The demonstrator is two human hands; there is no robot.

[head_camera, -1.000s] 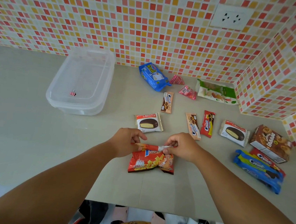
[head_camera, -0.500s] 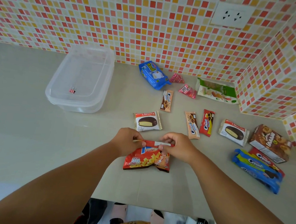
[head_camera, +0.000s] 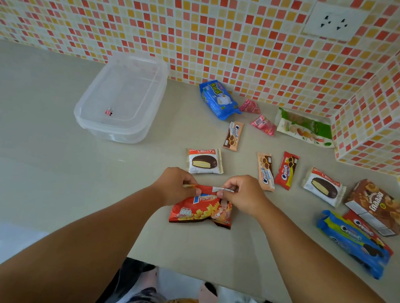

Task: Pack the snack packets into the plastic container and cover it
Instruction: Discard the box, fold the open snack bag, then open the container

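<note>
Currently, both hands were clamped on the folded top edge of the red potato snack packet [head_camera: 201,209], the left hand [head_camera: 174,185] pinching its left end and the right hand [head_camera: 243,194] its right end. That packet lay on the bench [head_camera: 43,172]. Beyond it and to the left sat the clear plastic container [head_camera: 123,99], lid on. Just beyond the packet lay a Choco Pie packet [head_camera: 204,161]; other packets were spread beyond and to its right.

A pale counter [head_camera: 43,172] holds a clear container [head_camera: 123,99] at left, a red chip bag [head_camera: 201,212] in front, and scattered snack packets [head_camera: 276,170] and a brown box [head_camera: 377,207] at right.
</note>
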